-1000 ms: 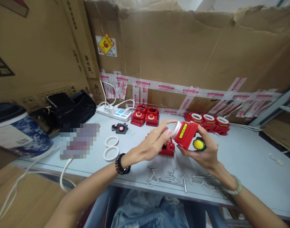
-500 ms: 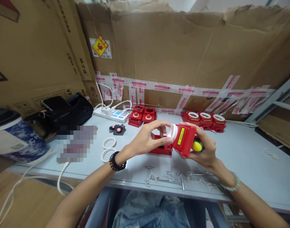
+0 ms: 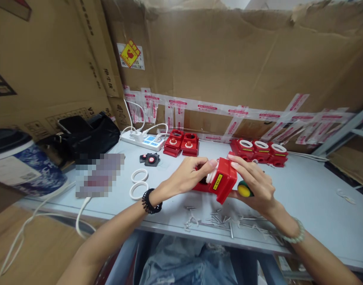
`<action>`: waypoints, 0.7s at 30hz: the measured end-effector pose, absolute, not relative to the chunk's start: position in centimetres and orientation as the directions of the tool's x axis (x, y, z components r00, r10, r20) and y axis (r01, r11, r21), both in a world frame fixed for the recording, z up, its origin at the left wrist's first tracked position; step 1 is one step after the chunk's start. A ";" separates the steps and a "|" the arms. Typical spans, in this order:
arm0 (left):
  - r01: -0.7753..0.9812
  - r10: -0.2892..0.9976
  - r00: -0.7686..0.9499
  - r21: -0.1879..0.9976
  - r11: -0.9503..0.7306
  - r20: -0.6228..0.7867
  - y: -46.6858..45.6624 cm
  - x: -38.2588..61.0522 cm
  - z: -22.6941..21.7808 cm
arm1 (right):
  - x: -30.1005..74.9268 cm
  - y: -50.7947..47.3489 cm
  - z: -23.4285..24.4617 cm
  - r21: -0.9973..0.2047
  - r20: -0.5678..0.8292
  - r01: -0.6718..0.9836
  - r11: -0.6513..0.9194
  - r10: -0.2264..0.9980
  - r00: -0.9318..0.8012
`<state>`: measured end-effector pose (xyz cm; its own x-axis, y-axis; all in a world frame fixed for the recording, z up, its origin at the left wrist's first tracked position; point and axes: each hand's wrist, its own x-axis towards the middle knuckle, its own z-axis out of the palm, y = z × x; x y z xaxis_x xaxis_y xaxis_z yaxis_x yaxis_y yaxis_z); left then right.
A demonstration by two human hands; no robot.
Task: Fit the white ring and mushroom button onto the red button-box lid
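Mid-frame, both hands, left hand (image 3: pixel 187 178) and right hand (image 3: pixel 254 186), close their fingers around a red plastic box with a white ring (image 3: pixel 221 180), its ring seemingly seated, over the grey bench (image 3: pixel 303 194).

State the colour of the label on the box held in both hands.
Yellow, on the red box; the head view shows it.

1. The housing (image 3: pixel 221 183) between the hands is red, with a yellow label and a white ring.
2. The screwdriver handle (image 3: pixel 244 189) is yellow and green.
3. The tabletop (image 3: pixel 312 198) is pale grey-blue.
4. Two loose rings (image 3: pixel 139 183) are white.
5. The bucket (image 3: pixel 18 162) at the left edge is blue-and-white mottled.
6. The wall boxes (image 3: pixel 229 59) are brown.
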<state>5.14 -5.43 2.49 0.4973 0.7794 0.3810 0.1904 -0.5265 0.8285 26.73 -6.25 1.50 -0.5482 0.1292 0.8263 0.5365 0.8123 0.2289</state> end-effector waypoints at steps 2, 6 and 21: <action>0.164 0.756 0.506 0.814 -0.557 0.415 -5.5 5.1 2.5 | 26.8 -6.2 1.4 0.154 0.837 0.540 0.828 0.181 -0.516; 0.105 0.687 0.526 0.764 -0.637 0.501 -5.6 5.0 2.7 | 27.0 -6.3 1.2 -0.011 0.862 0.579 0.815 0.301 -0.408; 0.019 0.349 0.535 0.401 -0.916 0.770 -5.1 4.1 3.3 | 26.6 -6.2 1.5 -0.456 0.772 0.372 0.808 0.568 -0.287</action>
